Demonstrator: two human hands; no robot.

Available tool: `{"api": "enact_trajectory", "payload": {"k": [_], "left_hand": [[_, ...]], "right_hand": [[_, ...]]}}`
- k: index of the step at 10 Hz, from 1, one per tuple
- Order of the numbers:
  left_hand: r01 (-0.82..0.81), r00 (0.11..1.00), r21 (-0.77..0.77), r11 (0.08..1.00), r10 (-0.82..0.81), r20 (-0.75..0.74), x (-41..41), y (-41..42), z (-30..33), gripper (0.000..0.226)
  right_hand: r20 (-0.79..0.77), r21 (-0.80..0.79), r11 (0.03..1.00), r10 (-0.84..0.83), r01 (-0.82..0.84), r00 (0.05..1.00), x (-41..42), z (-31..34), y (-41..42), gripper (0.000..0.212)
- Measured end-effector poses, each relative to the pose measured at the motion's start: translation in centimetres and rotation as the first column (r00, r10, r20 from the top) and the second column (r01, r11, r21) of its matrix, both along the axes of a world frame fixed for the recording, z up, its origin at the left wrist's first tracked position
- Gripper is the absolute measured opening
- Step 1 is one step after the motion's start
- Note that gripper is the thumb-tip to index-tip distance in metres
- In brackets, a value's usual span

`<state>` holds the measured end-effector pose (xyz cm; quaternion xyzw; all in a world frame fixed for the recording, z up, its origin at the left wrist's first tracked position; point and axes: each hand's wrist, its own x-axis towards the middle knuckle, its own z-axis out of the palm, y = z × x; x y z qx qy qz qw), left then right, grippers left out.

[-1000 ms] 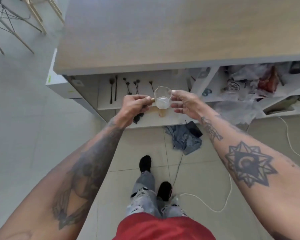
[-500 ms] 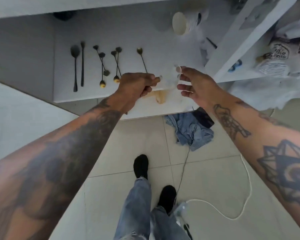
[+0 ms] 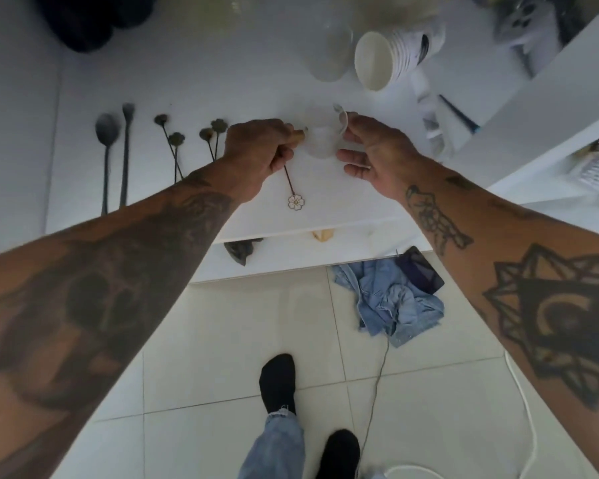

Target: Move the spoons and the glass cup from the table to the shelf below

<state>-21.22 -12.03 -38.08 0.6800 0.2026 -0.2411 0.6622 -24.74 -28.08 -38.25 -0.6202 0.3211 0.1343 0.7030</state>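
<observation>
While our left hand (image 3: 256, 150) pinches its wooden handle and right hand (image 3: 370, 153) fingers steady the rim, the clear, smooth glass cup (image 3: 320, 140) sits over the white shelf (image 3: 187, 81).

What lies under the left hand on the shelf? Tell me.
A thin spoon with a white flower end sticks out from under the left hand on the white shelf. The spoon's other end is covered by the hand.

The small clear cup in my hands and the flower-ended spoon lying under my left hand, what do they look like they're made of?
Small clear cup: likely glass, since the white shelf shows through it and its rim glints; its tan handle looks like wood, though mostly covered. Flower-ended spoon: probably metal, with a thin dark stem and a glossy white, enamel-like flower outlined in gold.
</observation>
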Motion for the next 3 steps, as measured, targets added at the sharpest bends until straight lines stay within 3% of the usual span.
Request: {"api": "enact_trajectory", "payload": {"k": [1,3], "left_hand": [[-0.024,0.999,-0.01,1.0,0.024,0.026,0.8,-0.3,0.4,0.008],[-0.1,0.992,0.123,0.987,0.09,0.088,-0.2,1.0,1.9,0.066]], "right_hand": [[-0.011,-0.046,0.998,0.039,-0.039,0.999,0.5,0.4,0.2,0.038],[-0.03,-0.109,0.993,0.051,-0.054,0.998,-0.6,2.3,0.4,0.041]]}}
